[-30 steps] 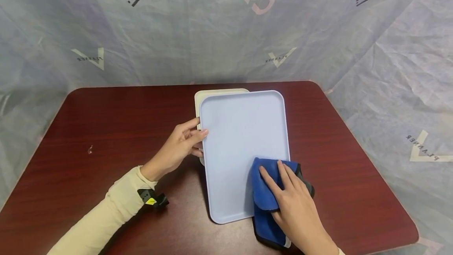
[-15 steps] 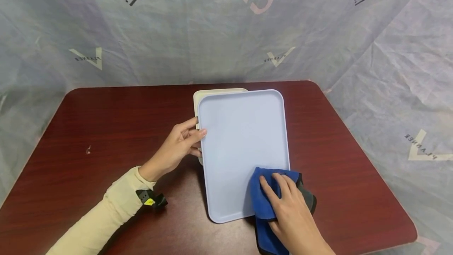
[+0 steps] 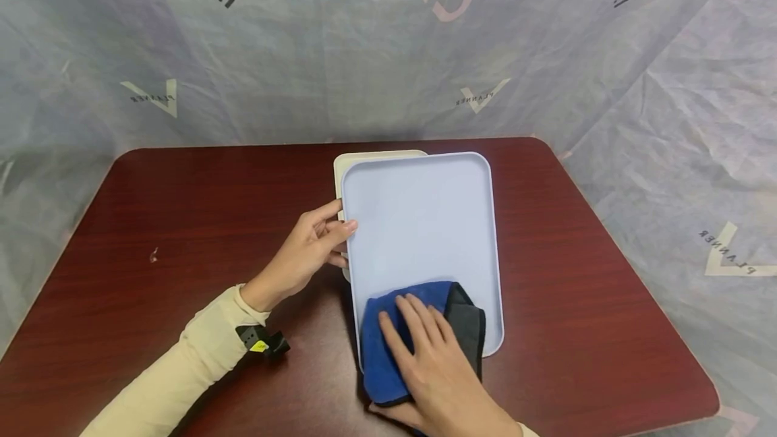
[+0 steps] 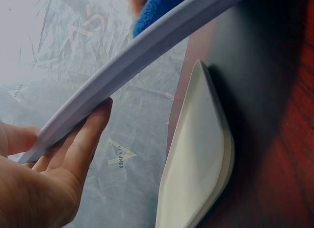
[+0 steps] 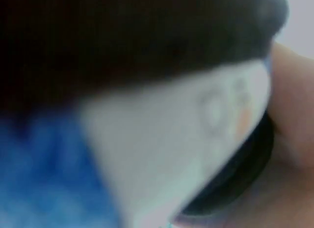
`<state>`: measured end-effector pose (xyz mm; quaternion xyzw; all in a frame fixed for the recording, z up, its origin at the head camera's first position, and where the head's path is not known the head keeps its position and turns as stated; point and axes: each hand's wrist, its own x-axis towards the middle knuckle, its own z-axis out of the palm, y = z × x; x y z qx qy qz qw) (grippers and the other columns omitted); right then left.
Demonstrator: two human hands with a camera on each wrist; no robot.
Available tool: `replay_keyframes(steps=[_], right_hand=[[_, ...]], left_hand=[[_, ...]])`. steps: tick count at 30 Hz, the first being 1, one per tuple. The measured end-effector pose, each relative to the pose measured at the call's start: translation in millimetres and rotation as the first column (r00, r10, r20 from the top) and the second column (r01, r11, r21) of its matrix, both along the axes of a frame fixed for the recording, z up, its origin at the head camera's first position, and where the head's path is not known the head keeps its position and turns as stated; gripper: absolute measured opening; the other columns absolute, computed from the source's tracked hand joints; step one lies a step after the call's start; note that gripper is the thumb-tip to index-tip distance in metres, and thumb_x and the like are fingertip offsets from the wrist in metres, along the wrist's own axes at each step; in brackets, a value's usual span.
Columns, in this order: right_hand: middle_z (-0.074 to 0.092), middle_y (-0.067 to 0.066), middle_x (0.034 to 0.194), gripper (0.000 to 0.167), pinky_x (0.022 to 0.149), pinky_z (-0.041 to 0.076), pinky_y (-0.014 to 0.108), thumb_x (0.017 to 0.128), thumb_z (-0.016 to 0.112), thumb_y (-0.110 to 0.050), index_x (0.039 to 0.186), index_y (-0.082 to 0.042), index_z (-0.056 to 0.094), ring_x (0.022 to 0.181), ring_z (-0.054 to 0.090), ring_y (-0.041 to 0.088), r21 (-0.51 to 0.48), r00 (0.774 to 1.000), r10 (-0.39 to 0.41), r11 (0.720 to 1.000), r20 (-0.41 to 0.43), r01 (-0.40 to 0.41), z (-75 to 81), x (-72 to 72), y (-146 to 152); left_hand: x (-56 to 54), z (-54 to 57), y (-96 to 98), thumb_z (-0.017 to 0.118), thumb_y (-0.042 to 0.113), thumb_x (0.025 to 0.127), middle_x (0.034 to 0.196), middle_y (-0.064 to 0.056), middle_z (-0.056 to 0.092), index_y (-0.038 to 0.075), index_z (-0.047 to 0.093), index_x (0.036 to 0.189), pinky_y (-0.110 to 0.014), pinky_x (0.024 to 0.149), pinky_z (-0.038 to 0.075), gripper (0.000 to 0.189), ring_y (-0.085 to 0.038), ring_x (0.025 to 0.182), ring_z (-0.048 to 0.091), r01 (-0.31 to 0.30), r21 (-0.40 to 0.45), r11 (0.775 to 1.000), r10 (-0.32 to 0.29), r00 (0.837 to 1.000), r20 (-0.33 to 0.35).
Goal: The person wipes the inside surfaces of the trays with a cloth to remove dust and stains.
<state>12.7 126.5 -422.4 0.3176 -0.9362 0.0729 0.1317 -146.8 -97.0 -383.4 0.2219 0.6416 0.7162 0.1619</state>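
Observation:
My left hand (image 3: 297, 255) grips the left rim of a pale blue tray (image 3: 419, 221), thumb over the rim and fingers behind it. In the left wrist view the tray (image 4: 113, 71) is tilted and raised above the table. My right hand (image 3: 434, 363) holds a folded blue and grey cloth (image 3: 382, 342) with black edging against the tray's lower part, fingers spread on top and thumb at its lower edge. Blurred and close, the cloth's white label (image 5: 171, 134) fills much of the right wrist view. Cream trays (image 4: 196, 149) lie behind and below, mostly hidden in the head view.
The dark red table (image 3: 212, 208) has rounded corners. A small scrap or mark (image 3: 154, 255) shows on its left side. Grey printed sheeting (image 3: 273, 52) hangs behind the table and along its right side.
My right hand has first slid slightly down, then moved left with the cloth across the tray's lower end. The tray's lower right corner is now uncovered. My left hand keeps its grip.

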Motion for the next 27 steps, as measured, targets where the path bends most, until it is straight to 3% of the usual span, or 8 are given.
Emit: replay_keyframes(steps=[5,13,17,20,24,27], right_hand=[[0.022,0.016,0.163,0.108,0.104,0.037,0.061,0.078,0.056,-0.082,0.149,-0.002,0.043,0.146,0.026,0.035,0.048,0.999,0.032,0.998,-0.019,-0.031,-0.5,0.3,-15.5],[0.027,0.013,0.162,0.096,0.106,0.038,0.058,0.082,0.057,-0.075,0.146,-0.003,0.048,0.146,0.029,0.032,0.095,0.993,0.108,0.99,-0.048,-0.103,-7.5,7.3,-13.7],[0.029,0.011,0.161,0.097,0.107,0.039,0.056,0.083,0.052,-0.078,0.147,-0.005,0.047,0.147,0.028,0.031,0.138,0.99,0.136,0.982,-0.031,-0.13,-10.1,10.6,-7.8],[0.028,0.011,0.162,0.096,0.109,0.038,0.054,0.082,0.061,-0.072,0.149,-0.006,0.044,0.148,0.026,0.029,0.145,0.991,0.136,0.98,0.0,-0.134,-9.6,10.6,-5.3],[0.023,0.013,0.163,0.103,0.11,0.036,0.054,0.07,0.081,-0.051,0.153,-0.008,0.038,0.149,0.024,0.028,0.143,0.991,0.12,0.981,0.066,-0.128,-3.1,6.6,-1.1],[0.018,0.014,0.164,0.105,0.111,0.035,0.054,0.067,0.085,-0.039,0.154,-0.009,0.035,0.15,0.02,0.027,0.118,0.991,0.079,0.989,0.104,-0.091,2.3,2.8,5.5]], left_hand=[[0.4,0.7,-0.4,0.055,0.014,0.103,0.099,-0.02,0.072,0.003,0.048,0.143,-0.045,0.063,0.061,0.042,-0.026,0.084,0.074,0.002,-0.015,1.0,-0.003,1.0,-0.022],[0.2,2.6,-2.3,0.055,0.013,0.103,0.098,-0.021,0.071,0.002,0.049,0.141,-0.044,0.062,0.061,0.04,-0.025,0.084,0.074,-0.005,-0.033,0.999,0.004,1.0,-0.028],[-0.4,3.2,-1.6,0.055,0.011,0.103,0.099,-0.021,0.072,0.002,0.048,0.143,-0.044,0.061,0.061,0.041,-0.024,0.083,0.074,-0.014,-0.034,0.999,0.013,1.0,-0.022],[-1.1,2.4,-1.0,0.054,0.01,0.103,0.1,-0.022,0.072,0.001,0.047,0.144,-0.043,0.061,0.061,0.042,-0.025,0.082,0.074,-0.01,-0.028,1.0,0.01,1.0,-0.021],[-1.1,2.1,-1.4,0.054,0.011,0.104,0.106,-0.025,0.071,0.002,0.044,0.146,-0.044,0.062,0.061,0.044,-0.026,0.084,0.074,0.0,-0.017,1.0,-0.001,1.0,-0.025],[-1.1,3.0,-1.5,0.053,0.011,0.104,0.108,-0.025,0.07,0.003,0.044,0.147,-0.045,0.063,0.061,0.045,-0.027,0.085,0.074,0.002,-0.013,1.0,-0.002,1.0,-0.024]])
